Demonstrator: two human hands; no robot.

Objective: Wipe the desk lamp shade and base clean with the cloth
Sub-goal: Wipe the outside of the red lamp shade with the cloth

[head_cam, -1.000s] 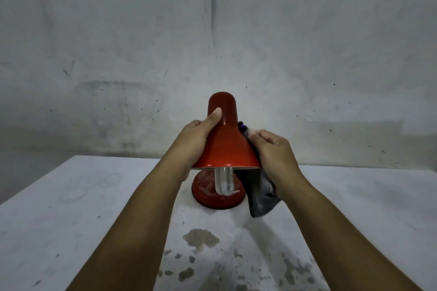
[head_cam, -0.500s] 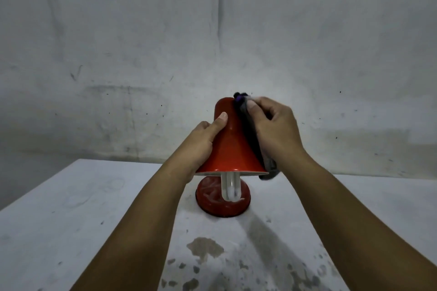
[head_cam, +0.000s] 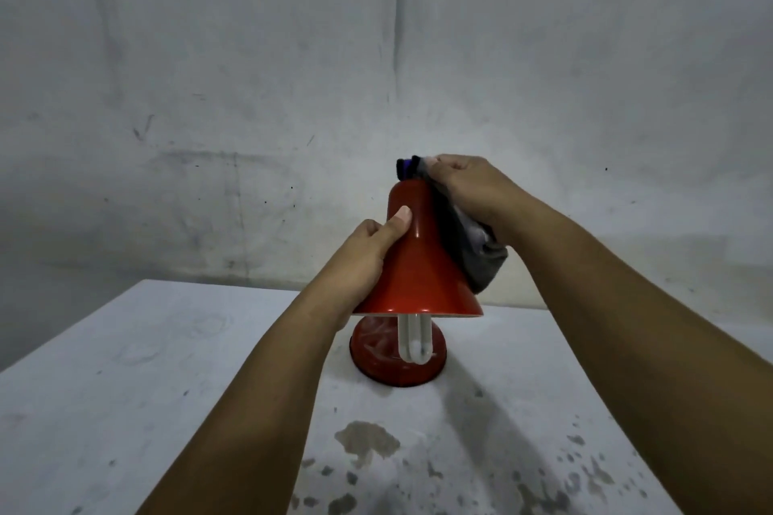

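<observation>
A red desk lamp stands mid-table, its cone-shaped shade (head_cam: 418,263) above a round red base (head_cam: 376,351), with a white bulb (head_cam: 414,341) hanging below the shade's rim. My left hand (head_cam: 364,251) grips the left side of the shade, thumb on its front. My right hand (head_cam: 472,192) presses a dark grey cloth (head_cam: 481,247) against the shade's top and right side. The cloth's dark end sticks up over the top of the shade and its lower end hangs beside the rim.
The lamp sits on a white table (head_cam: 125,389) with flaking dark patches (head_cam: 368,439) near me. A stained grey wall (head_cam: 376,75) rises just behind the table's far edge.
My right hand has slid the cloth up the shade's right side, from near the rim to the top. My left hand has kept its hold on the shade's left side.
</observation>
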